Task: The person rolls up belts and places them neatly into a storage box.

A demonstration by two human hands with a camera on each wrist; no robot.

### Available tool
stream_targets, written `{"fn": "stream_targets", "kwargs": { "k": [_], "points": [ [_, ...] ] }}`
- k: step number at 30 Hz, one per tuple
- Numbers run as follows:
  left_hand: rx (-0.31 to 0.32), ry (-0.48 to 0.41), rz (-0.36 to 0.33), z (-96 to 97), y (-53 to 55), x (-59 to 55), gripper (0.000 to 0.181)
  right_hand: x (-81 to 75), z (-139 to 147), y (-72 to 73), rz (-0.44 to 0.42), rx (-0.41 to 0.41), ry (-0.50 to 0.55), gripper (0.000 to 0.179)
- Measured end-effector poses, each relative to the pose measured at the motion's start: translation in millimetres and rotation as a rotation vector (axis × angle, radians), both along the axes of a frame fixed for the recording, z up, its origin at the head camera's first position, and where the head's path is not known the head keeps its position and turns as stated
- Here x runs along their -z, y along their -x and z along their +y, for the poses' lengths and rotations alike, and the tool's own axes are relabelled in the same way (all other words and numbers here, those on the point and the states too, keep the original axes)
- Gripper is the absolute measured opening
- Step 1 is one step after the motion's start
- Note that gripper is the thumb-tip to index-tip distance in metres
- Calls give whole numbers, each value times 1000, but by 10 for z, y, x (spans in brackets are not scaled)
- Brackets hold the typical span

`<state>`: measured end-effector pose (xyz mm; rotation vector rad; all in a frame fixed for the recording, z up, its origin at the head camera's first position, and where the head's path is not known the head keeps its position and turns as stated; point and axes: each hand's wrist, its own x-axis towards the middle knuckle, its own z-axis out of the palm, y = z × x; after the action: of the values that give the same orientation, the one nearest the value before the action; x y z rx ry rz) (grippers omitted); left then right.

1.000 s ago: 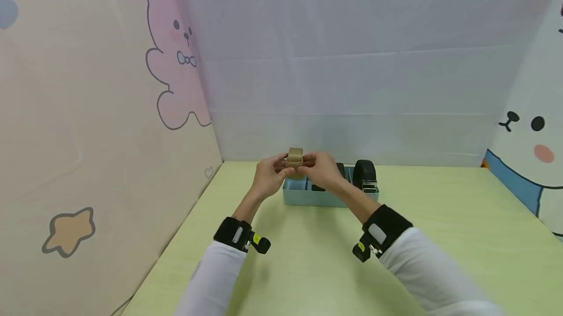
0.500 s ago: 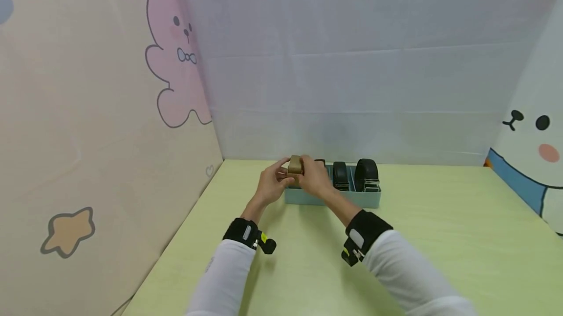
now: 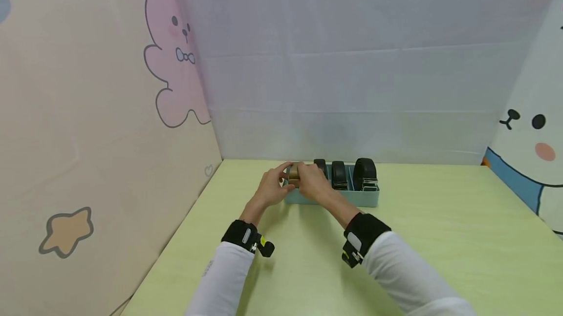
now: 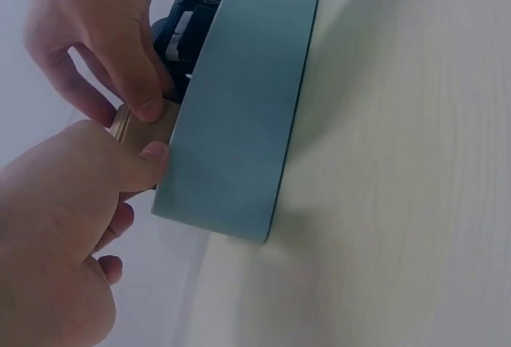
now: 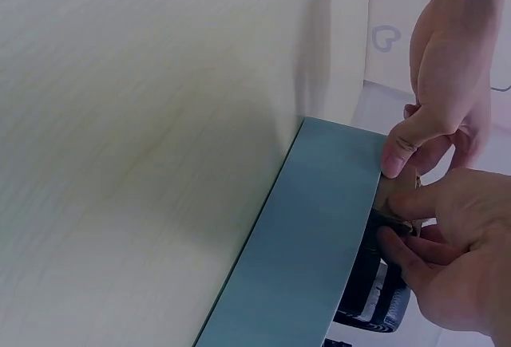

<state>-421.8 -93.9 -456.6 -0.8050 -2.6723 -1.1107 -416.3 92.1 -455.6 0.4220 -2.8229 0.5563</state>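
Note:
A tan rolled-up belt [image 3: 293,173] sits low in the leftmost compartment of a blue-green divided box [image 3: 338,199]. My left hand [image 3: 268,190] holds its left side, thumb at the near face by the box rim, as the left wrist view shows on the belt [image 4: 152,130]. From the right, my right hand [image 3: 314,182] pinches the same roll between thumb and fingers. In the right wrist view, both hands meet over the belt [image 5: 391,193]. The belt's lower part is hidden behind the box wall.
Rolled black belts stand in the compartments to the right, among them a narrow one [image 3: 339,175] and a larger one with a metal buckle [image 3: 365,174]. The box rests near the back edge of a pale yellow-green table [image 3: 440,228]. A white curtain [image 3: 352,62] hangs behind.
The tan belt has gone down from above the box into its left compartment. My right hand has shifted left and lower, uncovering the black belts; my left hand has come down with the roll.

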Motion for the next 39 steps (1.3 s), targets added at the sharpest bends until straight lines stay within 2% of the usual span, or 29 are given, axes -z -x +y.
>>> {"fn": "stream_targets", "kwargs": {
  "k": [1, 4, 7, 11, 12, 14, 16, 18, 19, 20, 23, 26, 27, 30, 31, 35, 37, 39],
  "points": [
    [-1, 7, 7, -1, 8, -5, 67, 10, -2, 1, 5, -4, 1, 29],
    [-4, 3, 10, 5, 13, -25, 65, -127, -52, -136, -22, 7, 18, 36],
    [-13, -4, 6, 11, 12, -31, 62, -115, -78, -167, 8, 17, 1, 44],
    [-17, 0, -9, 14, -5, -43, 61, 215, -27, 121, 44, 11, -3, 51],
    [-20, 6, -24, 14, -14, -47, 60, 164, -32, 66, 43, 9, -13, 52],
    [-27, 19, -67, 10, -31, -58, 57, 222, -24, 99, 48, -7, -18, 51],
    [-33, 44, -109, 6, -52, -75, 51, 137, -43, -16, 65, -25, -50, 50],
    [-38, 74, -133, 4, -73, -96, 46, -45, -84, -193, 45, -43, -77, 42],
    [-34, 88, -133, 3, -78, -108, 44, -70, -94, -202, 23, -50, -75, 39],
    [-27, 103, -122, 2, -83, -119, 42, -67, -83, -214, 35, -64, -91, 34],
    [8, 137, -80, 22, -85, -129, 39, -264, -74, -411, 17, -82, -126, 16],
    [37, 147, -49, 36, -87, -109, 37, -303, 6, -530, 36, -103, -139, 21],
    [44, 142, -38, 42, -85, -97, 36, -388, 26, -636, 31, -108, -128, 21],
    [51, 108, -12, 55, -76, -60, 36, -415, 167, -850, 91, -161, -88, 10],
    [41, 94, -3, 57, -74, -44, 36, -412, 223, -931, 124, -187, -79, 7],
    [-39, 46, 13, 84, -102, 10, 39, -349, 458, -1263, 205, -250, -78, 20],
    [-95, 43, 36, 105, -142, 33, 41, -312, 583, -1421, 204, -250, -90, 22],
    [-131, 47, 93, 130, -200, 40, 43, -295, 709, -1573, 194, -248, -101, 27]
  ]
}}
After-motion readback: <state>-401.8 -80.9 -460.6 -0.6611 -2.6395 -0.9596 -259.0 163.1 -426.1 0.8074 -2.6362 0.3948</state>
